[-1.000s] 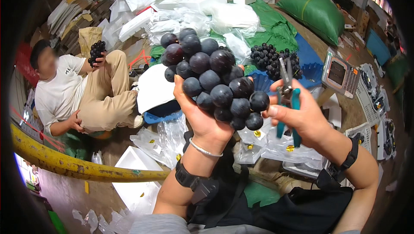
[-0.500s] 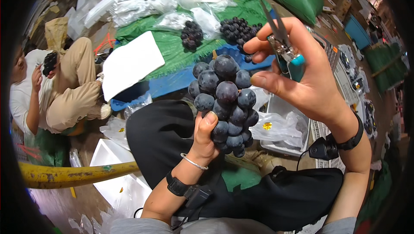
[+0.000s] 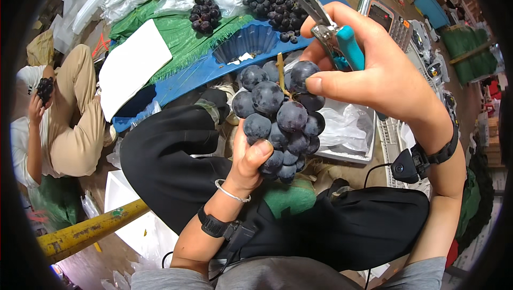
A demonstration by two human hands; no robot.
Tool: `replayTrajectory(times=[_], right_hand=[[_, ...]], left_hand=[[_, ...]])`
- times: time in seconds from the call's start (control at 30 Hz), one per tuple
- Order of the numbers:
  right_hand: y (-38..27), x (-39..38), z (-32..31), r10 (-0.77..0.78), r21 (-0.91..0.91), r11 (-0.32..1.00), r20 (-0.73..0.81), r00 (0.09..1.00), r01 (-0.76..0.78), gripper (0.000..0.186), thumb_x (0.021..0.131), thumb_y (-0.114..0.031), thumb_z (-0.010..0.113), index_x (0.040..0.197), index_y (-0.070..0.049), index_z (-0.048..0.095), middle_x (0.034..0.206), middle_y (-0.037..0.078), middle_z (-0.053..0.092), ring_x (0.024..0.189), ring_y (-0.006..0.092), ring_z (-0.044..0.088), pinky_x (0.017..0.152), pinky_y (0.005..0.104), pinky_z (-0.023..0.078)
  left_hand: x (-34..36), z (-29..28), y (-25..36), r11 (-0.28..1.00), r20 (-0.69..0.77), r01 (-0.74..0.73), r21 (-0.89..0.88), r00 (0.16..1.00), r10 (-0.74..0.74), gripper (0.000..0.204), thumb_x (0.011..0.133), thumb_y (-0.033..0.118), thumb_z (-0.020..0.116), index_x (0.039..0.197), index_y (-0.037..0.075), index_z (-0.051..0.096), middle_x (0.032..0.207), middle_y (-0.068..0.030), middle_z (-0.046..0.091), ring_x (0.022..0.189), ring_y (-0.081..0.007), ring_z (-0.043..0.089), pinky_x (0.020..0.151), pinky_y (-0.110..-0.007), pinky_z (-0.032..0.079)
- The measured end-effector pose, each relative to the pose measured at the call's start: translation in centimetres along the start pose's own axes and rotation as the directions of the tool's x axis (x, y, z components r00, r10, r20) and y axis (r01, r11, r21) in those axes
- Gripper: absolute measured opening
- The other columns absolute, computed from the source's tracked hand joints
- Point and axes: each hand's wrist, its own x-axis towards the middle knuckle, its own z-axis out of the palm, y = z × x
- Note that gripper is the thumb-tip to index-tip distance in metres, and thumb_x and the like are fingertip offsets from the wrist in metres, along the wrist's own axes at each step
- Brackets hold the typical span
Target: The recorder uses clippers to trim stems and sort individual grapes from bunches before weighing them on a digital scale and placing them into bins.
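Note:
My left hand is closed around the lower part of a bunch of dark purple grapes, held upright above my lap with its tan stem poking up. My right hand is closed on snips with teal handles and metal blades, pointing up and left. Its thumb touches an upper grape at the right of the bunch, while its other fingers curl behind the tool. Beyond the bunch is a blue plastic tray with moulded hollows.
More grape bunches rest at the back. A white sheet covers the tray's left. A co-worker sits left, holding grapes. Nearby are a yellow metal bar, a scale and a white box with plastic bags.
The view has tilted down. The bunch has turned more upright, showing its stem. My right hand with the snips rose and moved left, its thumb now on the grapes.

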Motion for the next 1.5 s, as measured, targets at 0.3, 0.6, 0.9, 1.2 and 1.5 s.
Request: replayTrajectory(times=[0.3,0.6,0.9,1.2,1.5], right_hand=[[0.6,-0.3,-0.7,0.118,0.150,0.981,0.066,0.991,-0.126,0.050,0.075,-0.006,0.074,0.117,-0.005,0.047,0.093,0.005,0.061,0.081,0.0092,0.056,0.064,0.0221,0.045],[-1.0,-3.9,0.4,-0.145,-0.717,0.671,0.120,0.982,0.187,0.031,0.076,-0.006,0.061,0.104,0.000,0.051,0.079,0.017,0.057,0.070,0.0333,0.058,0.063,0.0381,0.045],[-1.1,-3.8,1.8,0.083,-0.665,0.741,0.226,0.970,0.092,0.027,0.072,-0.005,0.061,0.096,0.000,0.049,0.059,0.017,0.054,0.058,0.0391,0.055,0.052,0.0451,0.041],[-1.3,-3.3,2.2,0.163,-0.586,0.810,0.214,0.963,-0.007,0.021,0.075,-0.008,0.061,0.090,0.001,0.049,0.052,0.019,0.049,0.054,0.0416,0.052,0.049,0.0465,0.038],[-1.0,-3.2,1.9,0.167,-0.638,0.770,0.211,0.963,0.007,0.021,0.074,-0.009,0.061,0.088,0.000,0.049,0.053,0.020,0.050,0.056,0.0426,0.052,0.050,0.0477,0.039]], left_hand=[[-0.1,-0.5,-0.2,0.999,0.007,0.010,0.030,1.000,-0.011,0.086,0.068,0.043,0.073,0.130,-0.001,0.037,0.118,-0.0186,0.054,0.105,-0.0291,0.059,0.090,-0.044,0.051],[-0.6,-0.7,-0.3,0.996,-0.090,-0.091,0.003,0.992,0.091,0.075,0.071,0.042,0.070,0.126,-0.001,0.042,0.117,-0.0164,0.054,0.104,-0.0284,0.059,0.088,-0.043,0.052],[-1.0,0.1,-1.2,0.955,-0.272,-0.243,0.172,0.920,0.283,0.078,0.065,0.042,0.074,0.123,-0.003,0.047,0.111,-0.0123,0.058,0.100,-0.0237,0.061,0.089,-0.037,0.052],[-0.9,-0.8,-1.8,0.908,-0.209,-0.290,0.303,0.909,0.360,0.085,0.062,0.018,0.075,0.131,0.003,0.029,0.117,-0.0098,0.046,0.107,-0.0196,0.049,0.096,-0.035,0.040],[-0.7,-0.9,-2.0,0.811,-0.213,-0.265,0.522,0.880,0.425,0.086,0.060,0.013,0.076,0.131,0.001,0.029,0.119,-0.0111,0.045,0.108,-0.0197,0.050,0.096,-0.035,0.040]])
